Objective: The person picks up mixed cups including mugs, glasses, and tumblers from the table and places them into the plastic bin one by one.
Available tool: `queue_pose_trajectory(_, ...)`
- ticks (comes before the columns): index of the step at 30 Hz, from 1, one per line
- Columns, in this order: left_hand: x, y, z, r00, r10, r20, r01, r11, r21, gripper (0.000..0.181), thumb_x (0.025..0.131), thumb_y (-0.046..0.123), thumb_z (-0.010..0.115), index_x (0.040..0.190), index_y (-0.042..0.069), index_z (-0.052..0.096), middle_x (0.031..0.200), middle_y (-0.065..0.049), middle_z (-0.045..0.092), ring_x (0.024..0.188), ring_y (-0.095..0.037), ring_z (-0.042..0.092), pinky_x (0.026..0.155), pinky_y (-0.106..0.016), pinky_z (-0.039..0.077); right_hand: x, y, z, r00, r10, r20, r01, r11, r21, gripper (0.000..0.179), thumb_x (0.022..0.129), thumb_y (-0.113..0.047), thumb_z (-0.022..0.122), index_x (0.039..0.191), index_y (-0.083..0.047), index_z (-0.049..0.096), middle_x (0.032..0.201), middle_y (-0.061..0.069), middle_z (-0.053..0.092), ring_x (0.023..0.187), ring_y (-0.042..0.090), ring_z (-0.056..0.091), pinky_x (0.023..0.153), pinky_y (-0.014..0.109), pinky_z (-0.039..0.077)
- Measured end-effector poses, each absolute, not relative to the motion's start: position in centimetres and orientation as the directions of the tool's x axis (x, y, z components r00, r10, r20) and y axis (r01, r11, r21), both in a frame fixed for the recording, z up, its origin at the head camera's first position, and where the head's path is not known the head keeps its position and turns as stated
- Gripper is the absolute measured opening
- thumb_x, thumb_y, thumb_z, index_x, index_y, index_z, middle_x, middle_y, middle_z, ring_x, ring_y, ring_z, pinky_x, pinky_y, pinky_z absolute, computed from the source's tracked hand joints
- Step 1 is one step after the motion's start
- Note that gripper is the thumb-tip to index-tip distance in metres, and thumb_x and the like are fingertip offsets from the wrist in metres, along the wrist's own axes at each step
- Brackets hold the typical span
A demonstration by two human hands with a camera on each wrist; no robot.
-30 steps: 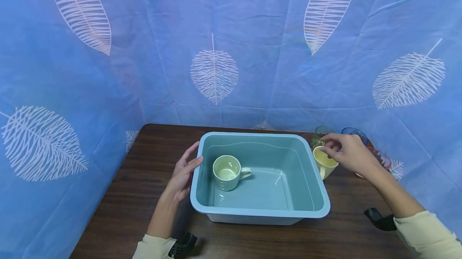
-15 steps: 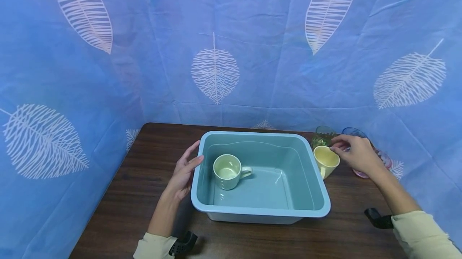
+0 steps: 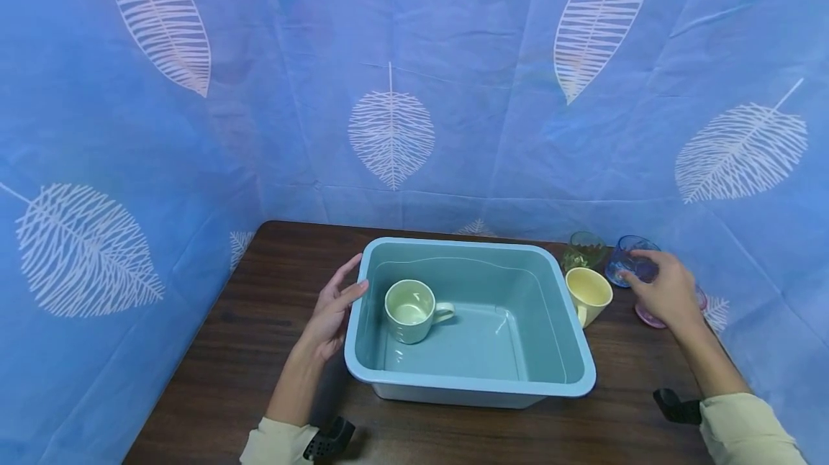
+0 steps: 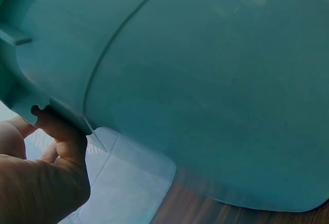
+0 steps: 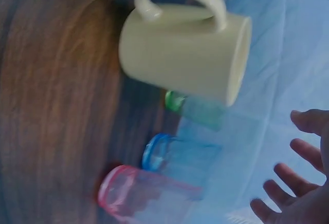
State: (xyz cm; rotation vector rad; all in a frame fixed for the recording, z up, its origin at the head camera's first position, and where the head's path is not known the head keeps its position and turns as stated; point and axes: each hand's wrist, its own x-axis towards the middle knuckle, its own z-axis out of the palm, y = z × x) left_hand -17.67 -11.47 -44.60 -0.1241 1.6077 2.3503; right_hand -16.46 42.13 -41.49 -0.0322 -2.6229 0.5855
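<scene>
Our left hand point(image 3: 332, 314) is gripping the rim of a rectangular pale blue plastic tub point(image 3: 479, 382) on the dark brown wooden table point(image 3: 246, 321), and 1 round pale green glossy mug point(image 3: 409, 317) sits upright inside. Our right hand point(image 3: 670, 292) is empty, fingers loose and apart, near a see-through blue glass tumbler point(image 3: 623, 265). Just beside the tub we've got 1 pale yellow handled mug point(image 5: 177, 52), with see-through green point(image 3: 578, 256) and pink point(image 5: 144, 193) tumblers nearby.

Mug point(image 3: 409, 317) in tub point(image 3: 476, 384), cup point(image 3: 588, 294) right of tub, glass point(image 3: 584, 252) behind cup
</scene>
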Motion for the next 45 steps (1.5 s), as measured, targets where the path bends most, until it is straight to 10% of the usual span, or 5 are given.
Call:
queue_pose_trajectory(17, -17.6, -11.4, -44.7, -0.957, 0.169, -0.236, -0.281, -0.336, 0.899, 0.057, 0.104, 0.02, 0.064, 0.156, 0.029, 0.044, 0.142, -0.02, 0.058, 0.115, -0.032, 0.07, 0.096, -0.051, 0.057, -15.8, 46.0, -45.1, -0.888, 0.405, 0.217, 0.268, 0.84, -0.471, 0.082, 0.097, -0.034, 0.069, 0.153, 0.013, 0.031, 0.156, 0.044, 0.021, 0.149, 0.058, 0.014, 0.118, 0.075, 0.014)
queue_pose_trajectory(45, -17.6, -11.3, -44.4, -0.957, 0.193, -0.218, -0.273, -0.334, 0.902, 0.058, 0.104, 0.017, 0.063, 0.158, 0.024, 0.042, 0.133, -0.016, 0.063, 0.101, -0.019, 0.073, 0.091, -0.044, 0.061, -15.5, 48.4, -47.3, -0.828, 0.553, 0.098, 0.406, 0.711, -0.574, 0.085, 0.102, -0.03, 0.061, 0.16, 0.009, 0.014, 0.159, 0.043, 0.017, 0.148, 0.059, 0.016, 0.118, 0.072, 0.022)
